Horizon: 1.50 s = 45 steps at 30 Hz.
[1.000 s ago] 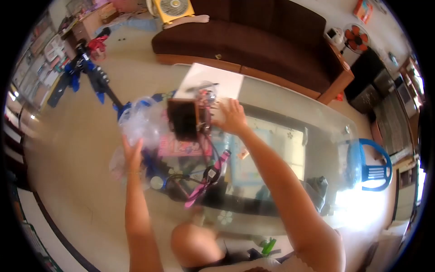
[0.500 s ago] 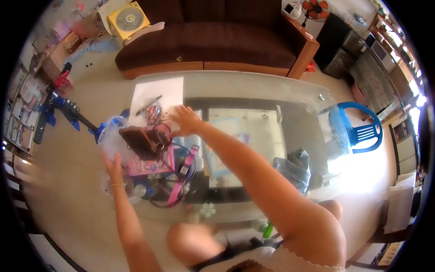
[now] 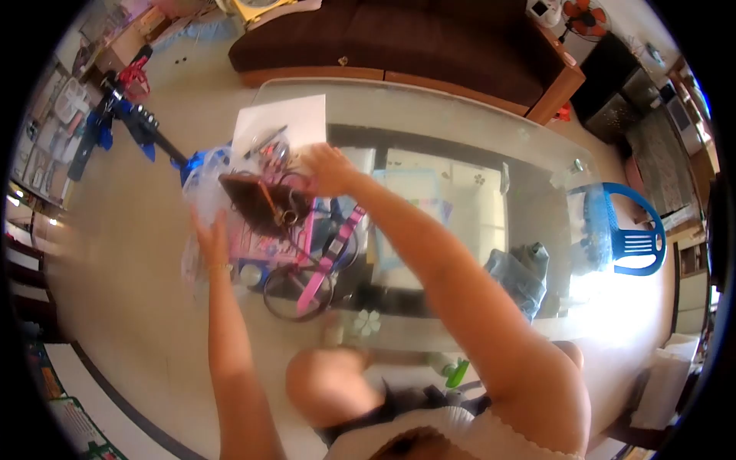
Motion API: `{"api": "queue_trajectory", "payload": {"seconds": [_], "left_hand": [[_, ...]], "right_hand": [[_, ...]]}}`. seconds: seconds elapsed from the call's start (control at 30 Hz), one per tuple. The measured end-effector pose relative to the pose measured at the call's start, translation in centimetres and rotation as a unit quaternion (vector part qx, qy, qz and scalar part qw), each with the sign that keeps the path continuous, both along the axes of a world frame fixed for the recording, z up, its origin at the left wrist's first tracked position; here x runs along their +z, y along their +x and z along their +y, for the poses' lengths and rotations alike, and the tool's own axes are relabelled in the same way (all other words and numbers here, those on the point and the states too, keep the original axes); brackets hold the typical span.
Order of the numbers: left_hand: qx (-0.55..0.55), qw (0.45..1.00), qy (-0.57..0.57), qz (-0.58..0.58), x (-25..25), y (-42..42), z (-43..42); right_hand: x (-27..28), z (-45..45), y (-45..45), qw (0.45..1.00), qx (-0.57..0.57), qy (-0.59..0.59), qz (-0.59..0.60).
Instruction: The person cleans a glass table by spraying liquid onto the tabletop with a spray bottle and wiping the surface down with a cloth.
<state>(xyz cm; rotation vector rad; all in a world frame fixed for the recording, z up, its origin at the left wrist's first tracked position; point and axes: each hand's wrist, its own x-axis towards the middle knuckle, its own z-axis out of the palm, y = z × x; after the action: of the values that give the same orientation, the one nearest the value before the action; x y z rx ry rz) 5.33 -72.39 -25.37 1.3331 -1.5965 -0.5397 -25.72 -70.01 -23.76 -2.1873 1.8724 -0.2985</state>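
Note:
My left hand [image 3: 212, 239] is at the left end of the glass table [image 3: 452, 307], fingers apart, against a clear plastic bag [image 3: 205, 184]. Beyond the small items, my right hand [image 3: 328, 170] reaches to the edge of a white sheet [image 3: 299, 113]; its fingers are bent and partly blurred, and what they touch is unclear. A dark brown flat case [image 3: 253, 201] stands tilted between the hands, with cords beside it. Under it lies a pink printed item [image 3: 264, 247]. Nearer to me is a pink strap [image 3: 326, 268] with black cable loops. A small clear pack [image 3: 274, 153] rests on the sheet.
Behind the table is a brown sofa [image 3: 368, 46]. A blue plastic chair [image 3: 640, 241] stands at the right end, near a grey-blue cloth [image 3: 521, 276]. A black and blue stand [image 3: 142, 126] is at the left. My knee [image 3: 330, 383] is at the near side.
The view has shifted several times. My right hand's fingers, spread earlier, now look more bent. The brown case has gone from upright to tilted between my hands. My left hand stays by the bag.

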Motion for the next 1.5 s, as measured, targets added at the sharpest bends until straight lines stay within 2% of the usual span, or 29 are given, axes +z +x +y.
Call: {"api": "queue_trajectory", "payload": {"seconds": [0.1, 0.17, 0.23, 0.37, 0.4, 0.5, 0.57, 0.63, 0.67, 0.73, 0.8, 0.87, 0.9, 0.97, 1.0, 1.03, 1.1, 1.2, 1.3, 1.33, 1.37, 1.43, 1.5], "left_hand": [[-0.01, 1.0, -0.017, -0.007, 0.9, 0.2, 0.3], [-0.035, 0.998, -0.048, -0.011, 2.3, 0.6, 1.3], [-0.044, 0.998, -0.026, -0.025, 2.8, 1.8, 1.8], [-0.103, 0.994, 0.011, 0.046, 3.2, 3.7, 4.1], [-0.083, 0.996, 0.002, 0.038, 2.5, 4.3, 4.5], [-0.058, 0.995, -0.007, 0.081, 1.8, 5.4, 6.9], [-0.043, 0.996, -0.053, 0.054, 0.6, 6.4, 8.4], [-0.104, 0.993, -0.043, 0.031, 1.4, 5.7, 11.4], [-0.136, 0.99, -0.036, 0.02, 1.9, 5.0, 13.0], [-0.167, 0.981, -0.068, -0.079, 3.7, 3.1, 15.6], [-0.173, 0.97, -0.075, -0.155, 3.5, 2.5, 16.6], [-0.151, 0.964, -0.06, -0.21, 1.8, 2.7, 16.3], [-0.116, 0.971, -0.099, -0.186, 1.7, 2.9, 16.1], [-0.08, 0.992, -0.067, -0.067, 1.7, 4.0, 14.9], [-0.076, 0.993, -0.086, -0.019, 1.8, 4.7, 13.8], [-0.053, 0.994, -0.09, 0.024, 3.6, 4.6, 13.7], [-0.02, 0.996, -0.061, 0.057, 4.8, 4.8, 12.7], [-0.085, 0.972, -0.131, -0.178, 4.4, 4.2, 11.3], [-0.179, 0.925, -0.185, -0.278, 4.7, 2.3, 12.0], [-0.143, 0.913, -0.211, -0.32, 4.0, 2.0, 12.5], [-0.15, 0.924, -0.18, -0.303, 3.9, 2.0, 12.4], [-0.164, 0.942, -0.112, -0.271, 3.8, 2.2, 12.0], [-0.158, 0.948, -0.115, -0.25, 3.1, 2.1, 11.1]], "right_hand": [[0.6, 2.5, -1.5, 0.991, -0.02, -0.053, -0.121], [1.5, 6.0, -3.3, 0.988, 0.033, -0.087, -0.126], [1.4, 10.2, -3.9, 0.982, 0.078, -0.051, -0.167], [2.5, 17.1, -0.2, 0.987, 0.087, -0.126, -0.048], [2.6, 17.6, 0.4, 0.985, 0.083, -0.146, -0.023], [2.4, 18.2, 0.8, 0.985, 0.064, -0.147, -0.065], [3.3, 18.4, 1.5, 0.984, 0.064, -0.145, -0.08], [3.7, 18.5, 2.3, 0.979, 0.067, -0.149, -0.124], [3.8, 18.5, 2.9, 0.974, 0.051, -0.12, -0.184], [3.8, 18.4, 5.0, 0.952, 0.013, -0.06, -0.3], [2.4, 18.1, 7.3, 0.924, -0.018, -0.114, -0.363], [2.9, 18.0, 9.8, 0.915, -0.098, -0.105, -0.377], [2.5, 17.7, 10.8, 0.899, -0.114, -0.133, -0.402], [1.5, 17.1, 12.5, 0.869, -0.134, -0.146, -0.453], [1.4, 16.8, 13.5, 0.859, -0.154, -0.155, -0.463], [1.9, 16.8, 14.2, 0.848, -0.182, -0.132, -0.479], [1.9, 16.2, 15.5, 0.875, -0.178, -0.162, -0.42], [2.7, 16.7, 15.7, 0.948, -0.079, -0.237, -0.198], [4.7, 18.0, 12.9, 0.968, -0.069, -0.191, -0.145], [3.3, 17.7, 10.7, 0.966, -0.102, -0.168, -0.167], [2.0, 17.3, 8.1, 0.962, -0.136, -0.142, -0.189], [2.8, 17.6, 3.2, 0.938, -0.229, -0.248, 0.08], [2.4, 18.2, 0.0, 0.924, -0.28, -0.247, 0.088]]}}
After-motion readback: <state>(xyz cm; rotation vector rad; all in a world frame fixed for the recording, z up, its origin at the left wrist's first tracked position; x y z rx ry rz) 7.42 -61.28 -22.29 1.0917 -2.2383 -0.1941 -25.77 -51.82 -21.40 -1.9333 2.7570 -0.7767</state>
